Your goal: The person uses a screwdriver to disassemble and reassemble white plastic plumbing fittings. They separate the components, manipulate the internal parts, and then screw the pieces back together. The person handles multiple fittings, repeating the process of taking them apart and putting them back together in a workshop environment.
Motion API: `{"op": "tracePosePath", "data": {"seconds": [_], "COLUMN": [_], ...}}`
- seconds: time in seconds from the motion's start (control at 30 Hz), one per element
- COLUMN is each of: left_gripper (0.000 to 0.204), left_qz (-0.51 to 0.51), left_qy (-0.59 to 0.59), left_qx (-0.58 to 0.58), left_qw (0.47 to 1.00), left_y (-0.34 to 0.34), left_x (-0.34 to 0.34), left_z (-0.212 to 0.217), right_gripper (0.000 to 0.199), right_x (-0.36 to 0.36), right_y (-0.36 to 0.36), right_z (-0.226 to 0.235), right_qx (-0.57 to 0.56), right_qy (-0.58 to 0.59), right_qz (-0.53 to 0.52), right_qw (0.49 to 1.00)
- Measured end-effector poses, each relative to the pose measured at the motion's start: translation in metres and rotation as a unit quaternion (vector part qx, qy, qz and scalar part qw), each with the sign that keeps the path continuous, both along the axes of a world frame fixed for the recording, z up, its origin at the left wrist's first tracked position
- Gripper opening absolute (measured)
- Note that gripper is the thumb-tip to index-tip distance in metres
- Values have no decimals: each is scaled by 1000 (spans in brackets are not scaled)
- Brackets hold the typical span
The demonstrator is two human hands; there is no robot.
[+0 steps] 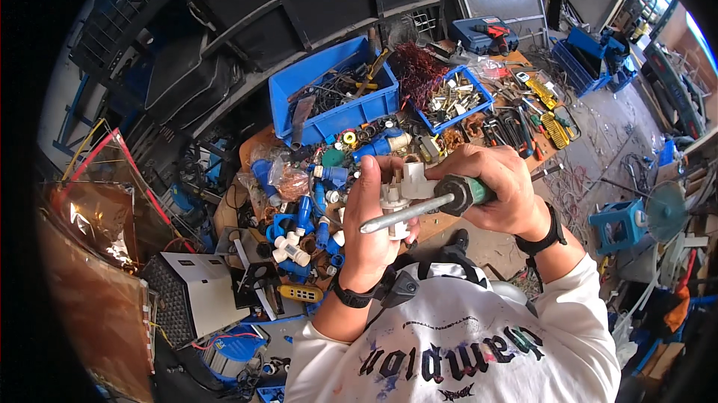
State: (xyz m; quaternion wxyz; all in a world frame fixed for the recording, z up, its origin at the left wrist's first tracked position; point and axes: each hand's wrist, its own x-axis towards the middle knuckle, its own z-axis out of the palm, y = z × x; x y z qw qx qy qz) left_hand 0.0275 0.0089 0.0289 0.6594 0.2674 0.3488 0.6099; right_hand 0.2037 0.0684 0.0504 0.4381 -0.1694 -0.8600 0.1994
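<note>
My left hand (365, 227) is closed around a white plastic connector insert (394, 205) with brass-coloured metal parts. In my right hand (505, 182) is a screwdriver (407, 215) with a thick grey shaft and a dark green handle. Its shaft points left and crosses in front of the insert, the tip near my left palm. A smaller white plastic piece (419, 182) sits between the hands at my right fingertips; whether it is joined to the insert I cannot tell. Both hands are above a cluttered wooden table (430, 233).
Blue and white connector parts (292, 250) crowd the table's left. Behind stand a large blue bin (336, 122) of dark scraps and a small blue tray (456, 100) of metal pieces. Pliers and other hand tools (523, 122) lie at right. A blue stool (621, 227) stands further right.
</note>
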Motion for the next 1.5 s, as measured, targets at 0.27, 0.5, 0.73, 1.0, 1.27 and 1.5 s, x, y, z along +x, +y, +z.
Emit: {"op": "tracePosePath", "data": {"seconds": [0.27,0.5,0.73,1.0,1.27,1.5], "left_gripper": [44,46,54,38,31,30], "left_qz": [-2,5,29,129,237,260], "left_qy": [-18,-28,-4,-111,-47,-23], "left_qx": [31,99,106,55,65,91], "left_qw": [999,995,994,984,968,961], "left_y": [0,1,3,17,32,47], "left_x": [1,1,4,-1,24,79], "left_z": [-3,-13,-10,-14,-12,-2], "right_gripper": [40,34,34,32,30,29], "right_x": [2,0,-7,22,72,107], "right_y": [-3,-5,-4,-38,-60,-59], "right_z": [-1,9,8,0,-18,-31], "right_qx": [22,-40,-110,-491,-651,-684], "right_qy": [-32,-39,17,106,68,33], "right_qz": [-15,-38,-48,-21,104,100], "right_qw": [999,998,993,864,749,722]}}
